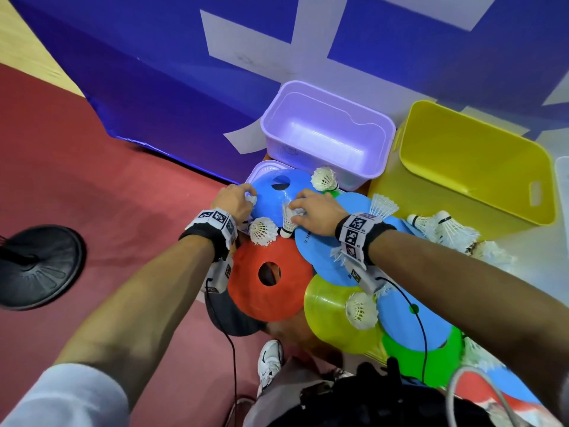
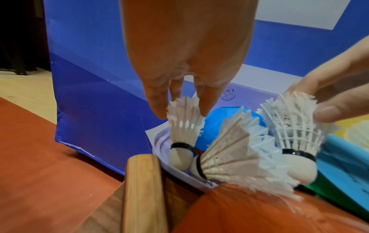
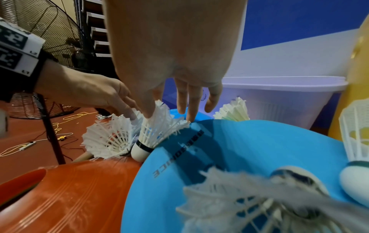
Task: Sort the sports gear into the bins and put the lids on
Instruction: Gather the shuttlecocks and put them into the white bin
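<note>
My left hand [image 1: 244, 198] pinches the feather skirt of a white shuttlecock [image 2: 182, 127] that stands cork-down in a purple lid [image 2: 159, 141]. My right hand [image 1: 297, 208] pinches the feathers of a second shuttlecock [image 3: 157, 132] at the edge of a blue cone [image 3: 249, 149]. Between the two hands, a third shuttlecock [image 1: 263, 231] lies on its side on the red cone [image 1: 271, 278]. The purple bin [image 1: 378, 167] and the yellow bin [image 1: 462, 217] stand open behind the pile.
Yellow [image 1: 329, 312], green [image 1: 425, 355] and more blue cones [image 1: 277, 192] overlap in front of the bins, with several loose shuttlecocks [image 1: 443, 226] on and beside them. A blue banner [image 1: 154, 72] backs the pile. A black fan base [image 1: 37, 266] stands left on the red floor.
</note>
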{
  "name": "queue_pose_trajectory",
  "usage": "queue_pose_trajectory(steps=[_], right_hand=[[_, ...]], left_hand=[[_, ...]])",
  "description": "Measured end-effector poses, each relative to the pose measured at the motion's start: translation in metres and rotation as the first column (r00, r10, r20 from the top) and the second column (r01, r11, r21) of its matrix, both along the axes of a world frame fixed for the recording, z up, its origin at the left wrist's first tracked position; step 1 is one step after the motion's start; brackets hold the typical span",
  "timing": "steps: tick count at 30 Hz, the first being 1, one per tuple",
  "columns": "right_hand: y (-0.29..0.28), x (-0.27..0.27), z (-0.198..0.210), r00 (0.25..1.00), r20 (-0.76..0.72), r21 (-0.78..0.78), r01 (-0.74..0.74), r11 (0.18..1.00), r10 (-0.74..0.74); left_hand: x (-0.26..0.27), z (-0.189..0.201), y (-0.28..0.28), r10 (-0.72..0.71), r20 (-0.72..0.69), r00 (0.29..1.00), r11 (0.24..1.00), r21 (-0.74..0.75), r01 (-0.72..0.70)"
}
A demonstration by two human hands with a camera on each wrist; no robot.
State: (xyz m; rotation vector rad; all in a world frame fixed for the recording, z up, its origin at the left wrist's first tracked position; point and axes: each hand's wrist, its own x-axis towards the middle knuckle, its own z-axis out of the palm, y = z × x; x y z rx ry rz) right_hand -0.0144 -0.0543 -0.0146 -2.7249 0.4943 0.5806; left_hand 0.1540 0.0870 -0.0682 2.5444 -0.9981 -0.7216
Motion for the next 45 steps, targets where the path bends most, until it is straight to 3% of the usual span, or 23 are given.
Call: queue_pose_trajectory(steps=[6, 11, 17, 21, 29, 33, 38, 45], right_hand=[[-0.003, -0.007, 0.008, 0.995, 0.078, -0.006, 0.055, 0.998, -0.055], [-0.007, -0.021, 0.012, 0.986, 0.109, 0.011, 0.129, 0.992, -0.130], [-0.014, -0.058, 0.024, 0.961, 0.176, 0.021, 0.215, 0.976, -0.215], [-0.023, -0.096, 0.031, 0.933, 0.203, 0.006, 0.304, 0.953, -0.298], [-0.032, -0.164, 0.040, 0.853, 0.291, 0.051, 0.438, 0.898, -0.432], [-0.032, -0.178, 0.043, 0.843, 0.308, 0.036, 0.453, 0.891, -0.440], [-0.030, -0.184, 0.040, 0.867, 0.288, -0.024, 0.430, 0.902, -0.406], [-0.028, -0.188, 0.031, 0.881, 0.298, -0.137, 0.420, 0.897, -0.367]], left_hand=[[-0.010, 0.015, -0.003, 0.085, 0.026, 0.996, 0.992, -0.097, -0.082], [-0.020, 0.035, 0.004, 0.093, 0.068, 0.993, 0.958, -0.278, -0.070], [-0.051, 0.062, -0.005, -0.010, 0.075, 0.997, 0.898, -0.438, 0.042], [-0.091, 0.059, -0.020, -0.160, 0.025, 0.987, 0.848, -0.508, 0.150], [-0.147, 0.041, -0.048, -0.331, -0.020, 0.944, 0.859, -0.420, 0.292], [-0.156, 0.041, -0.052, -0.344, -0.010, 0.939, 0.912, -0.239, 0.332], [-0.162, 0.041, -0.050, -0.378, 0.028, 0.926, 0.923, -0.066, 0.379], [-0.163, 0.042, -0.046, -0.327, 0.073, 0.942, 0.898, -0.287, 0.334]])
